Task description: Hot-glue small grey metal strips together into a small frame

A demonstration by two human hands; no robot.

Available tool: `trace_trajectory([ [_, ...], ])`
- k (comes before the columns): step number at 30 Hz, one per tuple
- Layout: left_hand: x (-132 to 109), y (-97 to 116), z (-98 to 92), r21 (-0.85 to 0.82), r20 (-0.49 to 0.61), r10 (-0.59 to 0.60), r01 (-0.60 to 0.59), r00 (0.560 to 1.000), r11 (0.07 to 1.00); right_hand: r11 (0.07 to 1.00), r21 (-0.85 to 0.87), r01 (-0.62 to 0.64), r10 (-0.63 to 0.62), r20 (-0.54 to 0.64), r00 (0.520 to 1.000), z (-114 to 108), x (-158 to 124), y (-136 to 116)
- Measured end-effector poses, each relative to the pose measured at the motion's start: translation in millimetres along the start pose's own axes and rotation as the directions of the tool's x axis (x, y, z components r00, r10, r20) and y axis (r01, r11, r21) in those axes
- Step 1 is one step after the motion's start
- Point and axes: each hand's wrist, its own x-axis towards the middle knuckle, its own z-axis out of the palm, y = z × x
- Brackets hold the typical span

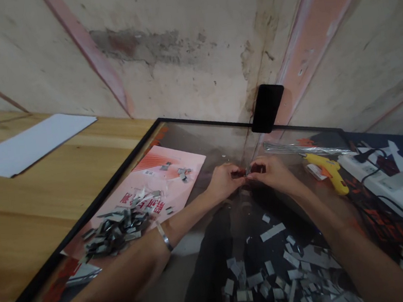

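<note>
My left hand (227, 178) and my right hand (269, 174) meet above the dark glossy tabletop (205, 238), with the fingertips of both pinched together. Between them shows a small grey piece (247, 170), too small to make out its shape. On the left, beside my left forearm, a pile of dark grey strips (117, 230) lies on a pink printed booklet (184, 160). Below my hands, many small pale grey rectangular pieces (256, 280) are scattered on the tabletop, some overlapping.
A yellow glue gun (331, 172) lies right of my right hand, near a white power strip (369, 169) with cables. Thin metallic rods (307, 148) lie behind it. A black phone (267, 108) leans against the wall. White sheets (35, 142) rest on the wooden surface (38, 195) at left.
</note>
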Motion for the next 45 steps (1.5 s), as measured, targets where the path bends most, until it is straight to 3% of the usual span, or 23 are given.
trace_trajectory([
  [16, 0, -3, 0.7, 0.011, -0.002, 0.006, -0.006, 1.000, 1.000, 1.000, 0.014, 0.014, -0.014, 0.021, 1.000, -6, 1, 8],
  [22, 0, -3, 1.0, -0.034, -0.015, -0.018, 0.018, 1.000, 0.999, 0.986, -0.164, -0.020, 0.038, 0.106, 0.994, -21, -1, 25],
  [26, 0, -2, 0.4, -0.015, -0.004, -0.012, 0.012, 1.000, 1.000, 0.960, -0.278, -0.031, 0.072, 0.139, 0.988, -19, -4, 24],
  [35, -1, 1, -0.6, -0.002, 0.014, -0.049, 0.049, 0.999, 0.999, 0.928, -0.362, -0.085, 0.147, 0.146, 0.978, -8, -4, 19],
  [40, -1, 3, -0.1, -0.090, -0.004, -0.085, 0.084, 0.996, 0.992, 0.912, -0.398, -0.102, 0.160, 0.114, 0.980, -6, -4, 15],
  [45, 0, 3, -0.7, -0.047, -0.050, -0.082, 0.080, 0.995, 0.996, 0.897, -0.428, -0.114, 0.165, 0.085, 0.983, -4, -3, 11],
])
